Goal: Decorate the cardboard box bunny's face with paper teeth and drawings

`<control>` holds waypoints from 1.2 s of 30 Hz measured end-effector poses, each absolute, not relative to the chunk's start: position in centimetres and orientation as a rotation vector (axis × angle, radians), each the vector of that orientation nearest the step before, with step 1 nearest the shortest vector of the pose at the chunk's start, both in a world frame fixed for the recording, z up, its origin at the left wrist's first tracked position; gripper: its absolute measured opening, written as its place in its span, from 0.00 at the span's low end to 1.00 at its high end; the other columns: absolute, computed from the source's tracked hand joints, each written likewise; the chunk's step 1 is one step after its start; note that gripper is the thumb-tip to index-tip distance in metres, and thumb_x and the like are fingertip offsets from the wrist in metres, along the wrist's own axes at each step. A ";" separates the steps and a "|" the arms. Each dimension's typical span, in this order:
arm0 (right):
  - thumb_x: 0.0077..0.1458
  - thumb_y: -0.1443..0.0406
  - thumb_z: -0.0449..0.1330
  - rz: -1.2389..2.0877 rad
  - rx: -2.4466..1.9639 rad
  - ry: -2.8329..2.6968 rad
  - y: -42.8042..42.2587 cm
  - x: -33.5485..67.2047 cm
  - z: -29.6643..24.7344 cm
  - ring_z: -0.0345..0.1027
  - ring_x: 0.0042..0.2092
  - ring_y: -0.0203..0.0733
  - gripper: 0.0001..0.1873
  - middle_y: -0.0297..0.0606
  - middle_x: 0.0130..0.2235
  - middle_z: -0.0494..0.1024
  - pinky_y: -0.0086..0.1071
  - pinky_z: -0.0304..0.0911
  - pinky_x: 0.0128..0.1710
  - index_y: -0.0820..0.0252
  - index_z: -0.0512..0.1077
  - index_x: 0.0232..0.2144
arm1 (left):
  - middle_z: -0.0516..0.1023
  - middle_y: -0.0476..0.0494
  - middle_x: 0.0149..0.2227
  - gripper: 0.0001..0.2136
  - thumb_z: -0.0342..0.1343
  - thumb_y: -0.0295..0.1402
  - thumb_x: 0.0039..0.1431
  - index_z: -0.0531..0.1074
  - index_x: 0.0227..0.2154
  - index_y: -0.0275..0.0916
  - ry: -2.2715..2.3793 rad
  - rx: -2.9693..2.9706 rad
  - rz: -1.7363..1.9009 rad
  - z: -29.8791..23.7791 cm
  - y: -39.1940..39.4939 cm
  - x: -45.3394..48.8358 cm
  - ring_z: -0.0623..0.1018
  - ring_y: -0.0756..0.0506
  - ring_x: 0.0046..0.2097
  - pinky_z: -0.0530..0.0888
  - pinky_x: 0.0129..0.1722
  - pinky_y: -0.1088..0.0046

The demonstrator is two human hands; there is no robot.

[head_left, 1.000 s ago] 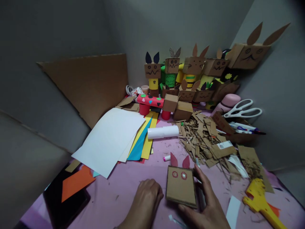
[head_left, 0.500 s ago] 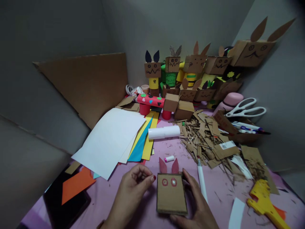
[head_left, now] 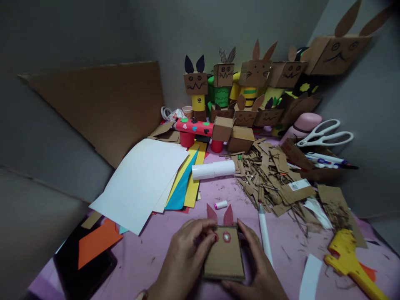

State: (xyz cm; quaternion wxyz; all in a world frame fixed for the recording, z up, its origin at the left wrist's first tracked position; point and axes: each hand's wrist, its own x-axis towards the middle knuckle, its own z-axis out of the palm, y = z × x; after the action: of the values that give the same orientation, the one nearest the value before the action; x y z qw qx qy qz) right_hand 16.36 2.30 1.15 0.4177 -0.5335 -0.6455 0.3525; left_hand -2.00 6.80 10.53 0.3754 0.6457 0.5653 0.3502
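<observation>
A square cardboard box head (head_left: 224, 258) with two red pointed ears (head_left: 228, 215) lies in front of me. Around its right side and lower edge my right hand (head_left: 258, 266) is wrapped, holding it steady. My left hand (head_left: 190, 250) is closed in a pinch over the box's upper left, thumb tip on the left drawn eye and mostly covering it. Whatever is between those fingertips is too small to make out. The other eye, a red ring (head_left: 226, 237) with a white centre, shows plainly. Just beyond the ears lies a small white and pink marker cap (head_left: 221, 205).
Left are white sheets (head_left: 140, 179), orange paper (head_left: 98, 241) and a dark tablet-like slab (head_left: 70, 262). A rolled white paper tube (head_left: 213, 170), cardboard scraps (head_left: 265, 175), a white pen (head_left: 265, 235) and yellow glue gun (head_left: 346, 258) lie about. Several cardboard animals (head_left: 195, 83) stand behind.
My left hand has moved right, from beside the box onto its left eye. My right hand keeps its hold on the box. The camera view has shifted slightly.
</observation>
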 end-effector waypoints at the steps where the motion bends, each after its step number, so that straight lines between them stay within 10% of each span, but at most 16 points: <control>1: 0.37 0.65 0.71 0.879 -1.343 -1.618 2.3 16.3 1.2 0.57 0.62 0.64 0.59 0.48 0.63 0.60 0.55 0.58 0.59 0.48 0.43 0.65 | 0.83 0.42 0.37 0.07 0.59 0.31 0.58 0.78 0.39 0.43 1.445 1.672 0.900 10.5 6.8 -1.9 0.80 0.41 0.39 0.74 0.40 0.66; 36: 0.36 0.68 0.71 0.840 -1.342 -1.704 2.5 16.3 1.8 0.55 0.63 0.65 0.59 0.50 0.63 0.58 0.56 0.60 0.58 0.48 0.42 0.64 | 0.80 0.44 0.39 0.19 0.54 0.23 0.61 0.71 0.51 0.51 1.259 1.899 1.058 8.4 5.6 -2.9 0.76 0.41 0.41 0.74 0.38 0.66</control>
State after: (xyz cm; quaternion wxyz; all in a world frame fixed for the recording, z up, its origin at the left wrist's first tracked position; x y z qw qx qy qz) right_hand 16.32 2.49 1.79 0.3968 -0.5296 -0.6725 0.3315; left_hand -2.85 5.61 8.44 0.3094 0.7189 0.4766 0.4004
